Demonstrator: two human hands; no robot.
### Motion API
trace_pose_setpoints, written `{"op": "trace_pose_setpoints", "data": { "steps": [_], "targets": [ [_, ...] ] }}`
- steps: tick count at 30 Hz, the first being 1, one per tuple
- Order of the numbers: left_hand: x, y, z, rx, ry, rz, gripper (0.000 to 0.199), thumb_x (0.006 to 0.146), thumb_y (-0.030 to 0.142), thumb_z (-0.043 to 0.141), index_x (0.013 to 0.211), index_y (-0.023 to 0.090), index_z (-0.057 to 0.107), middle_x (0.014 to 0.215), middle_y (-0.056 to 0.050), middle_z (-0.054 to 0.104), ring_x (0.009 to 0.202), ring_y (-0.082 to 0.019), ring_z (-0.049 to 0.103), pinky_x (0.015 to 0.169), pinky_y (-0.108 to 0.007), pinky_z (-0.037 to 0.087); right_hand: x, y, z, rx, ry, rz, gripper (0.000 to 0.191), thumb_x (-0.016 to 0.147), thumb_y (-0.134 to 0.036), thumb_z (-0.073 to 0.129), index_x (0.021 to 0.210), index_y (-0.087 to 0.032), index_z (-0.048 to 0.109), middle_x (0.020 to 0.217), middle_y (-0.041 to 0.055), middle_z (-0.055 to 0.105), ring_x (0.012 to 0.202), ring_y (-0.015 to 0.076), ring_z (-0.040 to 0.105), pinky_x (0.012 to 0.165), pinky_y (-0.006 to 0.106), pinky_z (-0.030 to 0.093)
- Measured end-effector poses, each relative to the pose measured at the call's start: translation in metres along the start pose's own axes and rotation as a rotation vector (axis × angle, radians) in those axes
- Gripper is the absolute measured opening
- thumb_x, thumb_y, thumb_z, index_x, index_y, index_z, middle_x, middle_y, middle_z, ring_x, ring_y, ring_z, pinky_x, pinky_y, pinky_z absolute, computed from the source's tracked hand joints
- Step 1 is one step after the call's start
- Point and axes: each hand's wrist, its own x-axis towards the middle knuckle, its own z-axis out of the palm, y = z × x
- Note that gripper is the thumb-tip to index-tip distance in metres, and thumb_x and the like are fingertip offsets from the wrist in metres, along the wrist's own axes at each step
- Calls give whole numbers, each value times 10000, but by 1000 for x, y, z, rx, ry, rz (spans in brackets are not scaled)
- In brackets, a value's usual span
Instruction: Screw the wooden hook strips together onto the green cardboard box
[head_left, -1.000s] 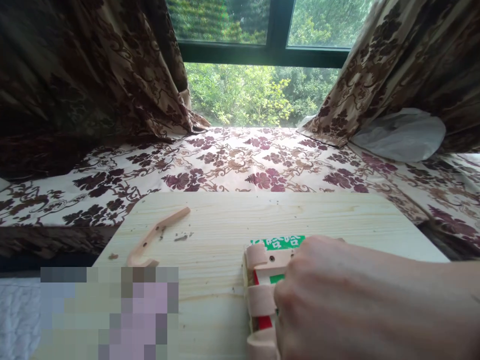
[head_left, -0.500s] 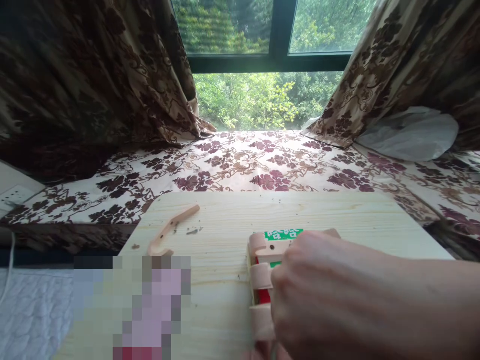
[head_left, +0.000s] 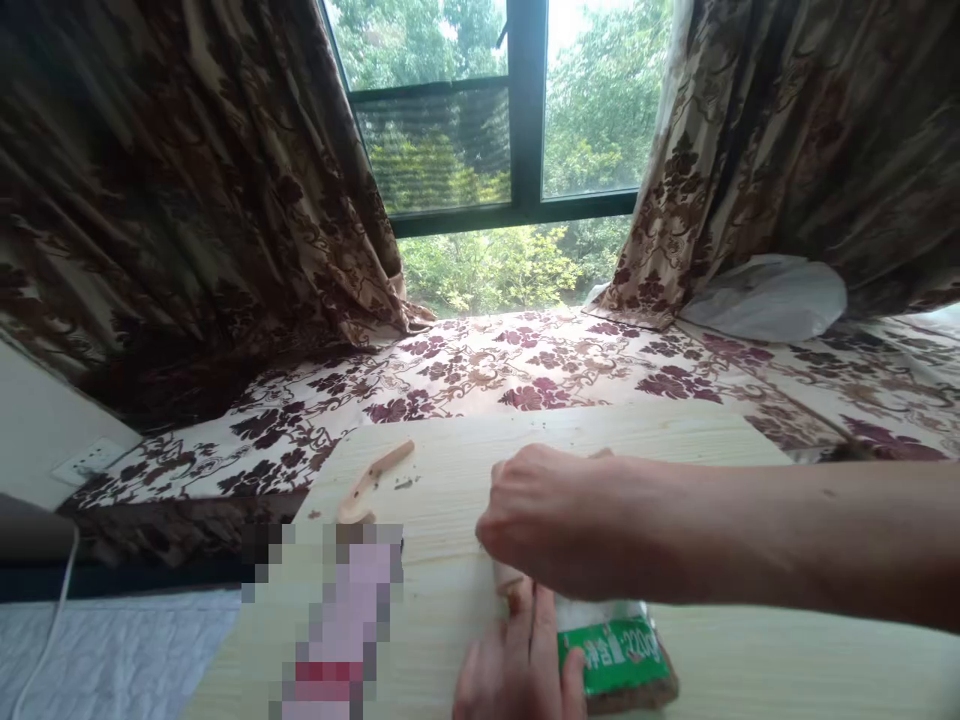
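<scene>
A flat packet [head_left: 619, 655] with a green label and white print, "220g" among it, lies on the pale wooden board [head_left: 450, 460]. Peach-coloured bands are wrapped about it; the end of one band [head_left: 506, 577] shows between my hands. My left hand [head_left: 517, 660] holds the packet's near left part, fingers along its side and thumb beside the label. Over the packet's far part, my right hand [head_left: 544, 520] is closed in a fist; it hides whatever its fingers grip. A loose, bent peach-coloured strip [head_left: 386, 465] with small dark spots rests at the board's far left.
Dark crumbs [head_left: 407, 484] lie near the loose strip. A pixelated pinkish thing [head_left: 352, 610] is at the board's left. Beyond the board are a flowered cloth [head_left: 480, 370], a white plastic bag [head_left: 769, 300], curtains and a window. A wall socket [head_left: 94, 460] is at the left.
My view has tilted up. The right fist has moved left across the packet, and my left hand has come into fuller view at its near side. More of the label's near end shows.
</scene>
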Motion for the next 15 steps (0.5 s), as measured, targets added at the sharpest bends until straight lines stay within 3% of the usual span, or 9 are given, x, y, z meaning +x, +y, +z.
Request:
{"op": "trace_pose_setpoints", "data": {
  "steps": [5, 11, 15],
  "targets": [
    [2, 0, 1, 34, -33, 3, 370, 804, 188, 388, 1124, 198, 572, 1117, -8, 642, 707, -118, 615, 576, -253, 474, 8, -2, 2, 5, 4, -10, 147, 663, -6, 578, 718, -118, 656, 628, 15, 602, 510, 94, 461, 454, 236, 329],
    [6, 3, 3, 71, 59, -2, 391, 812, 148, 388, 1174, 131, 537, 1216, -58, 575, 657, -98, 617, 459, -262, 430, 8, 12, -7, 41, -63, 52, 134, 686, -163, 627, 795, -114, 687, 656, 39, 624, 530, 120, 491, 434, 241, 335],
    [8, 4, 5, 95, 123, -10, 374, 820, 156, 364, 1134, 122, 566, 1176, -58, 595, 616, -92, 610, 416, -263, 393, -2, 13, -10, 16, -15, 86, 206, 685, -93, 592, 865, -118, 687, 715, 47, 647, 552, 116, 485, 456, 240, 337]
  ]
}}
